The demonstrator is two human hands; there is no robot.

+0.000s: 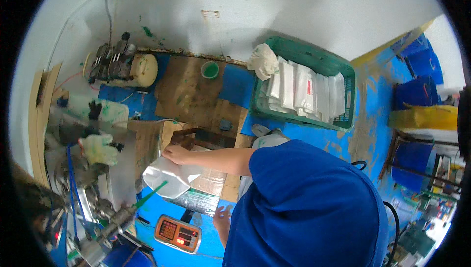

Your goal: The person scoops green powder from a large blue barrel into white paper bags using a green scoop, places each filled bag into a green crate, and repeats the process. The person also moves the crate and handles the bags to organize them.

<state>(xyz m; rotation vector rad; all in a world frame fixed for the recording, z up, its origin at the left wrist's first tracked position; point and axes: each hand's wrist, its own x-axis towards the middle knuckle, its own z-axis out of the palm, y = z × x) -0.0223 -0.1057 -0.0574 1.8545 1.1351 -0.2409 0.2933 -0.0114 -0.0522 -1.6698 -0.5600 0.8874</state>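
My right hand point(175, 154) pinches the upper rim of an open white plastic bag point(171, 188). The bag's mouth gapes toward a metal nozzle point(117, 220), and its base rests on or just above a shiny metal plate point(198, 201). From the nozzle a tapering green streak point(151, 194) reaches into the mouth; whether it is liquid or a solid tip I cannot tell. Lower down, my left hand point(222, 219) is near the plate's edge, fingers apart, with nothing visible in it. An orange scale display point(178, 234) with lit digits lies below the plate.
A green crate point(304, 121) of flat white packets stands by the wall, a crumpled white cloth point(263, 62) at its corner. A tub of green stuff point(210, 70) sits on cardboard. Left are a compressor point(120, 66) and a pale glove point(99, 149). Blue bins point(417, 93) are far right.
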